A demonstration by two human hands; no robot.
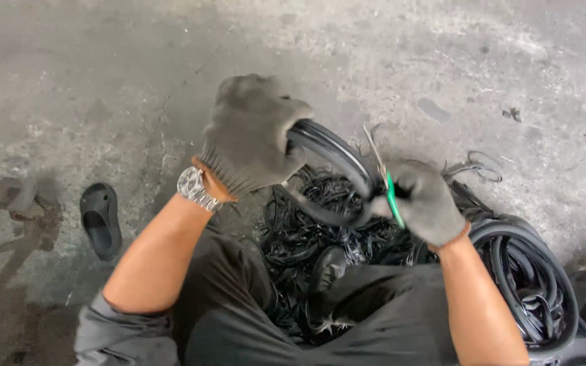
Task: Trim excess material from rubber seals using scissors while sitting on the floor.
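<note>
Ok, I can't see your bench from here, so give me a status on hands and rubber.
Left hand gripping black rubber ring. Right hand on green-handled scissors, blades at the ring. Rubber trimmings piled below, nothing blocking.

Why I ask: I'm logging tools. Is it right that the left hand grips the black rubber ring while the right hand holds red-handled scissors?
Not quite: in the head view, the scissors in the right hand have green handles. The left hand does grip the black rubber ring.

Bare concrete floor (pixel 442 54) lies open ahead and to the left, broken only by a black sandal (pixel 100 220). Below the hands, a tangle of black rubber scraps (pixel 306 237) and coiled rubber strips (pixel 530 271) at the right block passage.
</note>
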